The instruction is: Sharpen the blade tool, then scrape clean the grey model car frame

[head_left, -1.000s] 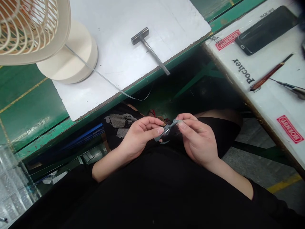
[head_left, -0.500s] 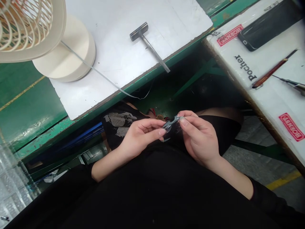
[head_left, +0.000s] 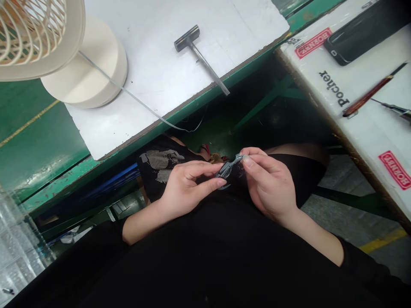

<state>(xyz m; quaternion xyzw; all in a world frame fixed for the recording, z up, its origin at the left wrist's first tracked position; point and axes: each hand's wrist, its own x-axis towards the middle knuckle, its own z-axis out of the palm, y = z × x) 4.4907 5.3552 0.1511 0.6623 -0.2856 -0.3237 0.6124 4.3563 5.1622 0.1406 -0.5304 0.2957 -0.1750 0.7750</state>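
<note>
Beyond your fingertips, a green workbench [head_left: 41,145] runs across the view, topped by a white board [head_left: 154,85]. Past your right fingertips, a second white board [head_left: 369,137] with red stamped labels sits at an angle. Farther beyond your fingers on the left stands a cream desk fan [head_left: 28,34], its thin cable [head_left: 138,100] trailing across the board towards the bench edge. A T-handle steel tool [head_left: 205,60] lies straight ahead of your fingers, its shaft reaching the edge of the board. Up and to the right of your fingers lie a black smartphone [head_left: 349,45] and a slim wood-handled tool [head_left: 366,96], both well out of reach of your fingertips.

You have both hands raised over your black clothing [head_left: 192,256], with your left hand [head_left: 189,186] and right hand [head_left: 269,186] close together. The small grey part [head_left: 227,167] sits between your fingertips, angled up and to the right. Its upper end is pinched between your right thumb and forefinger [head_left: 248,156], with the other right fingers curled behind. Your left fingers [head_left: 205,167] curve around its lower end, with your left thumb [head_left: 218,183] just below; whether they grip or only steady it, you cannot tell from this view. For now, your work is this close two-handed hold, and neither hand is free.
</note>
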